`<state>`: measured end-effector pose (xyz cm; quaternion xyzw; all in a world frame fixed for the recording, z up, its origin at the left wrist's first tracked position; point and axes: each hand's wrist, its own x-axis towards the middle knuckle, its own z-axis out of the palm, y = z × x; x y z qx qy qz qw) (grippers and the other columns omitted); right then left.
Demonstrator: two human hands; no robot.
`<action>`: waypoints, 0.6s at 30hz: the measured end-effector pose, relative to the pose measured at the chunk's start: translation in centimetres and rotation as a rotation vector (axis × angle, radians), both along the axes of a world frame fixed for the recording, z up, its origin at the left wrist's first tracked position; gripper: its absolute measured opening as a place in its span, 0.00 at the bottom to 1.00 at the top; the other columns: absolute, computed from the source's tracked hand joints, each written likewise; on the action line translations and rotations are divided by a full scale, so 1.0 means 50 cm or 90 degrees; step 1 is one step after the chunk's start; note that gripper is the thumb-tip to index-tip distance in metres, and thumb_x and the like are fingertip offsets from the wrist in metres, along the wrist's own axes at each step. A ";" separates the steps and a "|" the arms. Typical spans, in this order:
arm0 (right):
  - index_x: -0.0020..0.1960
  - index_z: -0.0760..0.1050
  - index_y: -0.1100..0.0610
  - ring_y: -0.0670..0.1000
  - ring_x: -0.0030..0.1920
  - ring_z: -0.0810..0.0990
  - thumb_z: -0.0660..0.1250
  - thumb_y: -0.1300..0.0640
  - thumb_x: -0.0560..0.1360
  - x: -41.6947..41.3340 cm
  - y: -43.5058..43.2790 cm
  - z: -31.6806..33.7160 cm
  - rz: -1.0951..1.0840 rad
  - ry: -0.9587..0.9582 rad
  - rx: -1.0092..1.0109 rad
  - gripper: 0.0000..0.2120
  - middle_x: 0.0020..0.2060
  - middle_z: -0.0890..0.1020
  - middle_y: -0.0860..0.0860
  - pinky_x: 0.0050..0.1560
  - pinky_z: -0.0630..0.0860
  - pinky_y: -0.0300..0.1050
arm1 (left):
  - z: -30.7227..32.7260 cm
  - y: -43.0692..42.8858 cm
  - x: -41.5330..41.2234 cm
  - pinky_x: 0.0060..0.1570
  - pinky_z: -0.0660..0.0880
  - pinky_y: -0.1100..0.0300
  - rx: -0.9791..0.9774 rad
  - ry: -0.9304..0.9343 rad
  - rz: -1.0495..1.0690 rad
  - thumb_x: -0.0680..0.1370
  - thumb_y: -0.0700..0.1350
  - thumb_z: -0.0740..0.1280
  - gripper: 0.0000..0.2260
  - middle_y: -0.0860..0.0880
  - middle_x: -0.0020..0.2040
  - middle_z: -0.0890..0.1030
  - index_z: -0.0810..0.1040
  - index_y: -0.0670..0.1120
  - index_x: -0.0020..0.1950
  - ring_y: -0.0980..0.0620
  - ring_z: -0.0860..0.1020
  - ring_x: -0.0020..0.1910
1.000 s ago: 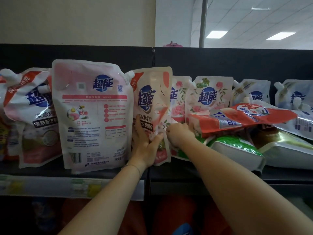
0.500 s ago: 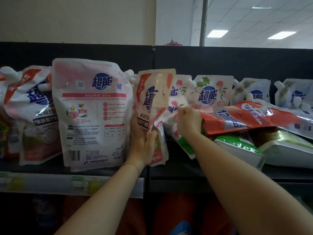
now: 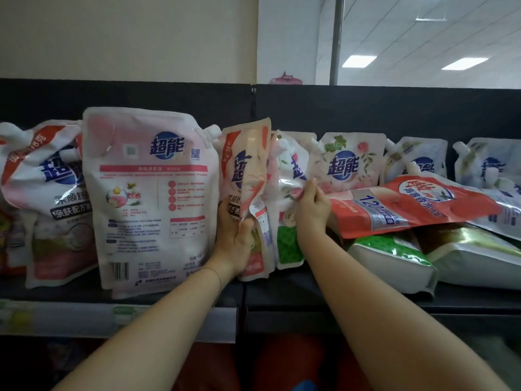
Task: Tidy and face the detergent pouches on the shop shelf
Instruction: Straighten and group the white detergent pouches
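Both centre-frame pouches look soft and slippery: your left hand (image 3: 234, 241) grips the peach pouch (image 3: 248, 153) low, your right hand (image 3: 313, 210) pinches the floral pouch (image 3: 286, 241).

Two forearms are in view, the left forearm (image 3: 146, 328) and the right forearm (image 3: 380, 306), both bare along their full visible length from the lower frame edge to the wrist. Each ends in a bare hand, the left hand (image 3: 234, 238) and the right hand (image 3: 311, 210); the forearms look slender and broaden toward the lower edge under the wide-angle lens. One worn item is visible: a thin bracelet (image 3: 215, 273) that encircles the left wrist as a single fine line, possibly a chain or cord.
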<state>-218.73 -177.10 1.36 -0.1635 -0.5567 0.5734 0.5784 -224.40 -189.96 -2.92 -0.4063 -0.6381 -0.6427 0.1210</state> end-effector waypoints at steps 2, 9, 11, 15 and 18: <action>0.40 0.73 0.52 0.42 0.37 0.72 0.54 0.49 0.83 0.009 0.000 -0.001 0.043 -0.031 0.024 0.16 0.36 0.75 0.43 0.43 0.70 0.39 | 0.000 0.000 -0.017 0.71 0.55 0.58 -0.081 0.012 0.019 0.70 0.63 0.53 0.37 0.55 0.71 0.60 0.53 0.50 0.77 0.54 0.57 0.73; 0.74 0.55 0.60 0.58 0.72 0.61 0.57 0.45 0.80 0.058 0.003 -0.005 -0.016 -0.277 0.223 0.29 0.73 0.59 0.59 0.68 0.62 0.52 | 0.020 0.001 0.002 0.73 0.41 0.48 -0.288 -0.078 0.041 0.74 0.65 0.53 0.37 0.51 0.78 0.35 0.40 0.57 0.78 0.51 0.35 0.76; 0.76 0.51 0.61 0.59 0.74 0.55 0.56 0.50 0.81 0.077 -0.004 -0.018 -0.041 -0.314 0.283 0.29 0.75 0.52 0.59 0.69 0.59 0.50 | 0.023 0.004 0.013 0.75 0.44 0.46 -0.289 -0.077 0.061 0.77 0.64 0.54 0.35 0.49 0.78 0.37 0.41 0.56 0.78 0.48 0.39 0.77; 0.77 0.38 0.62 0.56 0.77 0.48 0.57 0.51 0.81 0.104 -0.010 -0.037 -0.053 -0.339 0.310 0.36 0.77 0.43 0.58 0.65 0.50 0.37 | 0.016 0.002 0.045 0.71 0.61 0.44 -0.153 -0.076 0.085 0.66 0.65 0.57 0.38 0.47 0.71 0.67 0.62 0.50 0.74 0.45 0.63 0.71; 0.76 0.32 0.63 0.57 0.77 0.46 0.59 0.55 0.81 0.116 -0.014 -0.035 -0.037 -0.399 0.321 0.39 0.76 0.36 0.59 0.61 0.49 0.34 | 0.004 -0.001 0.075 0.68 0.65 0.45 -0.122 -0.072 0.154 0.69 0.57 0.65 0.32 0.44 0.66 0.70 0.64 0.44 0.69 0.44 0.68 0.66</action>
